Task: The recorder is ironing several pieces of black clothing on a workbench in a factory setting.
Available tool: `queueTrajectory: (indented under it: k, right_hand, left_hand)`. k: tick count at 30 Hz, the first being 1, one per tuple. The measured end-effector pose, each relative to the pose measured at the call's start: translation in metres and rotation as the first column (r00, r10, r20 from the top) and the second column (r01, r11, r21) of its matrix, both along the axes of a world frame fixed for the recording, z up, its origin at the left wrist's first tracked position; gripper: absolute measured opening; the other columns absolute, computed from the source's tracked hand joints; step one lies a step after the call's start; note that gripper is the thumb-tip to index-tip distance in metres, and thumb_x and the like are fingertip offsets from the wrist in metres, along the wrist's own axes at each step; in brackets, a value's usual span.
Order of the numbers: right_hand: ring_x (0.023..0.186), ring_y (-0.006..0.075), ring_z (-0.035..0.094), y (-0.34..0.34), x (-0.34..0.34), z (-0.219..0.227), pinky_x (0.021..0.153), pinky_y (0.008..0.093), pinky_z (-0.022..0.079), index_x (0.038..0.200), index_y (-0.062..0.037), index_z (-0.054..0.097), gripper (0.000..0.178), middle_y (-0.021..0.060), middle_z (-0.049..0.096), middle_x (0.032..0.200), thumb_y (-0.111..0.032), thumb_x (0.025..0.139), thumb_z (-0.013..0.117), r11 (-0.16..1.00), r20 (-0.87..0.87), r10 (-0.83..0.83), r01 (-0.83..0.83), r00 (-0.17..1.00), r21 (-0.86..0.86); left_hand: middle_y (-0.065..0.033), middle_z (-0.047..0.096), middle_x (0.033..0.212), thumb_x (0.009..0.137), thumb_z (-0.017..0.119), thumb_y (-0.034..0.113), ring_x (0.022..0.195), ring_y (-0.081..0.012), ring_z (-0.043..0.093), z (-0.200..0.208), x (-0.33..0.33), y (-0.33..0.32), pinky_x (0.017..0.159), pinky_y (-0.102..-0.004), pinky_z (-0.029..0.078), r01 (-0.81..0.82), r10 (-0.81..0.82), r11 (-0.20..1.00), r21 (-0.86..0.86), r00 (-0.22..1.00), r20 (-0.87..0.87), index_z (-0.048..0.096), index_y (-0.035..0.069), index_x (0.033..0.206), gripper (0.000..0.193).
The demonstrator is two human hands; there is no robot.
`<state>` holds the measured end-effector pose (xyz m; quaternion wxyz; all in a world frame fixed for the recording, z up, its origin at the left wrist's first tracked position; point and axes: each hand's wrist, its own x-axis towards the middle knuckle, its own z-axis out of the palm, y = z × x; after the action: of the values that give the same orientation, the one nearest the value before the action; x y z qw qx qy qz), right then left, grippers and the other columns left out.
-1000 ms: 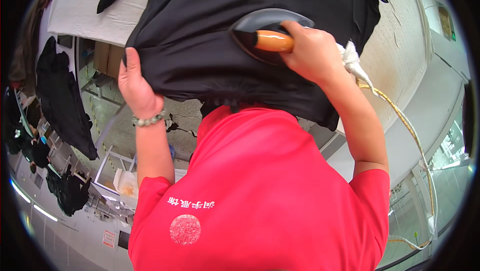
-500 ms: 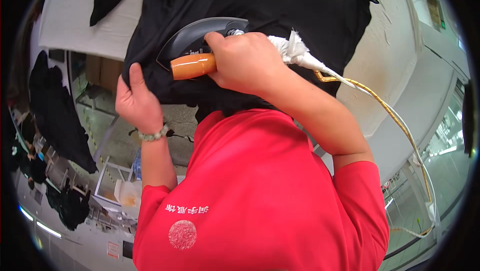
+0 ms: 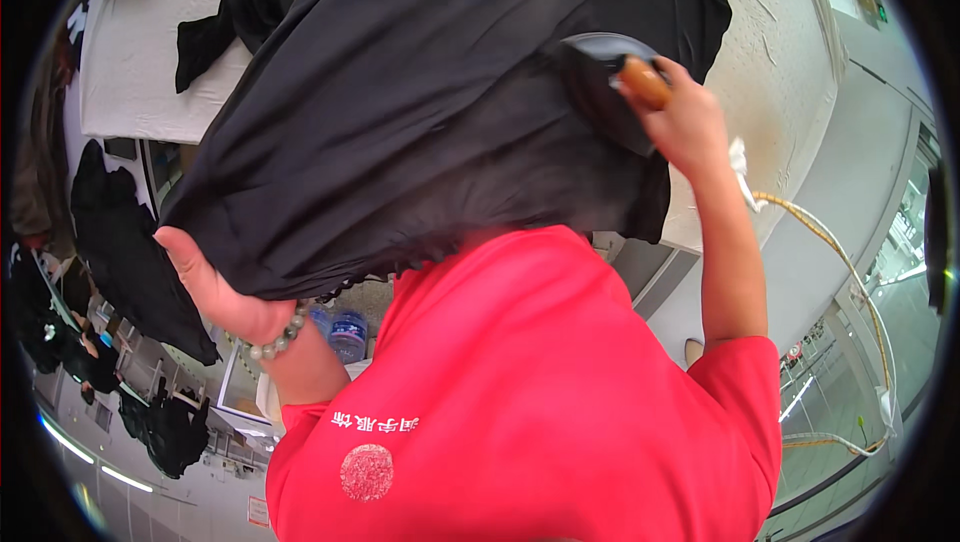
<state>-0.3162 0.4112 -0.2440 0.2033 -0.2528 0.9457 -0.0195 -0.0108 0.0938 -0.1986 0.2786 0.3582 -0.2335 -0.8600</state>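
A black garment lies spread over a pale padded table, its near edge hanging toward my red shirt. My right hand is wrapped round the orange handle of an iron, whose dark soleplate rests on the garment's right part. The iron is a little blurred. At the garment's lower left corner, my left hand holds the cloth's edge, with the thumb in sight and the fingers hidden under the fabric. Beads circle that wrist.
The pale table cover shows at left, with another black cloth piece on it. A yellow and white hose curves down at right from the iron. Dark garments hang at left, and a blue-tinted plastic bottle stands below.
My right hand has carried the iron to the right across the garment. My left hand has moved down and left with the cloth's edge, and the garment now lies stretched wider.
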Motion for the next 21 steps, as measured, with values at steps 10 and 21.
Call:
queueTrajectory:
  k: [10, 21]
  right_hand:
    - [0.091, 0.0409, 0.072, -0.05, 0.029, 0.01, 0.079, 0.045, 0.057, 0.12, -0.0066, 0.068, 0.044, 0.0209, 0.074, 0.096, -0.029, 0.084, 0.078, 0.989, 0.215, 0.066, -0.037, 0.974, -0.14]
    - [0.075, 0.0386, 0.071, -0.136, 0.074, 0.031, 0.067, 0.0489, 0.057, 0.098, -0.0035, 0.062, 0.037, 0.0178, 0.07, 0.075, -0.031, 0.078, 0.078, 0.857, 0.312, 0.441, -0.292, 0.842, -0.424]
  left_hand:
    - [-0.0193, 0.052, 0.148, 0.103, 0.047, 0.056, 0.134, -0.0359, 0.051, -0.004, -0.011, 0.012, 0.117, -0.0518, 0.035, -0.093, 0.128, 0.961, -0.26, 0.984, 0.122, 0.047, -0.003, 0.145, 0.073]
    - [-0.0212, 0.056, 0.142, 0.106, 0.051, 0.044, 0.126, -0.0358, 0.058, 0.021, -0.033, 0.016, 0.112, -0.0524, 0.043, 0.125, 0.1, 0.803, -0.583, 0.936, 0.339, 0.056, -0.007, 0.134, 0.059]
